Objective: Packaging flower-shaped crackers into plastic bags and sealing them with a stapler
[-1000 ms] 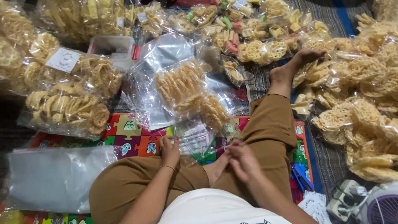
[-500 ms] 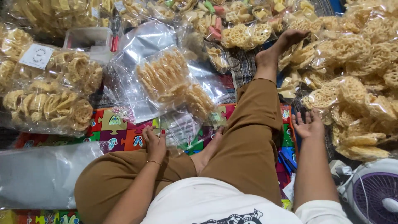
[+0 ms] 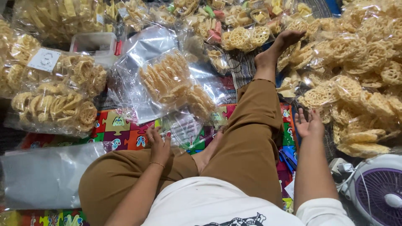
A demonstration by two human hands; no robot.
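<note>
I sit on a colourful puzzle-pattern mat (image 3: 119, 129) in brown trousers, one leg stretched forward. My left hand (image 3: 158, 144) rests on my left knee, its fingers holding the near edge of a clear plastic bag (image 3: 182, 125). Just beyond lies a larger clear bag of round lattice crackers (image 3: 169, 81). My right hand (image 3: 309, 123) is out to the right, palm up and fingers spread, holding nothing, right beside a heap of loose lattice crackers (image 3: 360, 104).
Bagged crackers (image 3: 52, 98) lie at the left and more packets (image 3: 234, 25) fill the back. A stack of empty plastic bags (image 3: 42, 175) lies near left. A small white and purple fan (image 3: 379, 190) stands at the near right, and a clear box (image 3: 94, 44) sits at back left.
My right hand left my lap, swung out to the right and now lies open by the cracker heap. The left hand stays on the small bag. The view shifted right.
</note>
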